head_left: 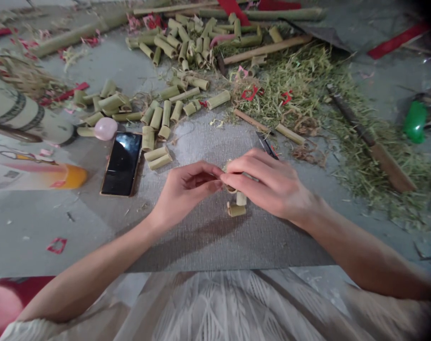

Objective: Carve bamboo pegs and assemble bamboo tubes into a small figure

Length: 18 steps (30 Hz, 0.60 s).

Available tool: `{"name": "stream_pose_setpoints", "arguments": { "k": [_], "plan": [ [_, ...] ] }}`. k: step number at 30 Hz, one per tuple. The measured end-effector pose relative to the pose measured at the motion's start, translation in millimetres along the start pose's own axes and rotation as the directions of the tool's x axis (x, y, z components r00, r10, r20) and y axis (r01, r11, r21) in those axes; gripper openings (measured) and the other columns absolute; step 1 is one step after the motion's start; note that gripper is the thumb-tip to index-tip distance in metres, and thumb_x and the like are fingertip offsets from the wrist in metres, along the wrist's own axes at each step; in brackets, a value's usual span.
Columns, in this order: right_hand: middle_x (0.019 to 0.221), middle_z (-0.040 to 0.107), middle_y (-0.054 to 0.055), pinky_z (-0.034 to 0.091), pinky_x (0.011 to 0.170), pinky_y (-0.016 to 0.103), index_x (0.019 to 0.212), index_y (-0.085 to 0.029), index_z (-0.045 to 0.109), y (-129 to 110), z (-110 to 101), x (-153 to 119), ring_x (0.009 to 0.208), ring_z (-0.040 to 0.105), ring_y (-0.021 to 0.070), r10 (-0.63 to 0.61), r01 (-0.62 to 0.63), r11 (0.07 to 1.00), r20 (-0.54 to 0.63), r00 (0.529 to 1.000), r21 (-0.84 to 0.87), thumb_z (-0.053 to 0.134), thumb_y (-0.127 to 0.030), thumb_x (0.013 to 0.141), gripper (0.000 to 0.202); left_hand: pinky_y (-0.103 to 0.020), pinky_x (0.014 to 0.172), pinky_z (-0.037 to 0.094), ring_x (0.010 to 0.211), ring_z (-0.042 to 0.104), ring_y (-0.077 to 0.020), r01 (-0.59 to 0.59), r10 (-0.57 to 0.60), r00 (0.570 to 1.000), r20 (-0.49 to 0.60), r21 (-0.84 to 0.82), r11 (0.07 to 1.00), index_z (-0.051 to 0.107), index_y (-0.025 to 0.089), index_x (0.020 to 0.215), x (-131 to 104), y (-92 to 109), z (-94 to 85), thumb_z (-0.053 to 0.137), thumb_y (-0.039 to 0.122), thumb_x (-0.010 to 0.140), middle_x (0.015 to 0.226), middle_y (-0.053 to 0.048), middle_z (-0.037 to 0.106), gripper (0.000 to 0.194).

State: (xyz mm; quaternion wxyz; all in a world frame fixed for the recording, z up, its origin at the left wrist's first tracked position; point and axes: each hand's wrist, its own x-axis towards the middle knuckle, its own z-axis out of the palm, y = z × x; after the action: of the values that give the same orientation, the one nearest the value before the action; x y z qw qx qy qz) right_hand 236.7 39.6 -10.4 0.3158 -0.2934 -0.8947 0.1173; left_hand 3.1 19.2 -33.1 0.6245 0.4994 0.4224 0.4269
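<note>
My left hand (187,189) is closed in a pinch, thumb and fingertips meeting those of my right hand; what lies between its tips is too small to make out. My right hand (265,182) curls over a short cut bamboo piece (231,188), mostly hidden under its fingers. Just below are a pale bamboo segment (241,198) and another short bamboo tube (236,210); whether they are joined I cannot tell. Behind my right hand, a dark blade-like tool (267,145) lies partly covered.
A phone (122,163), a pale pink ball (106,129) and a cup with an orange end (75,176) lie left. Many cut bamboo tubes (169,45) are heaped at the back. Green shavings (293,85) and a long wooden-handled knife (389,166) occupy the right.
</note>
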Motion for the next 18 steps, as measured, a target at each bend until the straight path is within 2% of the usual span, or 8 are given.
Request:
{"name": "stream_pose_setpoints", "arguments": {
  "k": [3,7,10,14,18],
  "plan": [
    [0.106,0.08,0.002,0.058,0.081,0.033,0.105,-0.024,0.07,0.2,2.4,-1.4,0.097,0.071,0.0175,0.06,-0.058,0.995,-0.011,0.998,0.087,0.059,-0.016,0.115,0.016,-0.027,0.081,0.068,0.084,0.08,-0.0178,0.022,-0.021,1.0,-0.021,0.047,0.999,0.085,0.02,0.097,-0.3,-0.2,0.8,0.095,0.033,0.091,0.091,-0.004,0.083,0.017],
    [0.108,0.08,0.005,0.056,0.079,0.034,0.108,-0.022,0.07,6.2,2.0,-2.6,0.098,0.07,0.0195,-0.097,0.096,0.995,-0.021,0.995,-0.027,0.059,-0.012,0.113,0.016,-0.026,0.078,0.067,0.079,0.078,-0.0166,0.018,-0.015,0.999,-0.032,0.08,0.997,0.083,0.019,0.092,-0.1,-0.8,1.5,0.091,0.036,0.096,0.084,-0.004,0.081,0.019],
    [0.111,0.08,0.006,0.057,0.079,0.035,0.112,-0.024,0.072,13.0,-0.4,-3.2,0.097,0.071,0.0201,-0.107,0.107,0.994,-0.006,0.994,-0.003,0.058,-0.012,0.113,0.018,-0.025,0.074,0.064,0.078,0.076,-0.0163,-0.001,0.006,0.999,-0.032,0.146,0.989,0.08,0.019,0.093,0.3,-1.8,0.1,0.087,0.038,0.099,0.084,-0.004,0.079,0.021],
    [0.111,0.08,0.007,0.06,0.082,0.038,0.112,-0.024,0.073,20.4,-3.3,-2.7,0.098,0.072,0.022,-0.088,0.086,0.993,0.02,0.996,0.085,0.058,-0.012,0.113,0.019,-0.025,0.071,0.063,0.08,0.073,-0.0157,-0.044,0.055,0.998,-0.037,0.264,0.964,0.077,0.019,0.097,1.2,-4.0,-2.5,0.078,0.04,0.105,0.098,-0.007,0.08,0.022],
    [0.11,0.08,0.007,0.06,0.084,0.039,0.11,-0.024,0.073,25.8,-4.0,-1.5,0.096,0.073,0.0217,-0.081,0.078,0.991,0.018,0.997,0.112,0.059,-0.012,0.113,0.018,-0.025,0.074,0.066,0.084,0.075,-0.0153,-0.025,0.034,0.999,-0.031,0.258,0.966,0.076,0.019,0.098,1.9,-7.0,-4.5,0.076,0.04,0.107,0.113,-0.009,0.082,0.023]
  ]
}}
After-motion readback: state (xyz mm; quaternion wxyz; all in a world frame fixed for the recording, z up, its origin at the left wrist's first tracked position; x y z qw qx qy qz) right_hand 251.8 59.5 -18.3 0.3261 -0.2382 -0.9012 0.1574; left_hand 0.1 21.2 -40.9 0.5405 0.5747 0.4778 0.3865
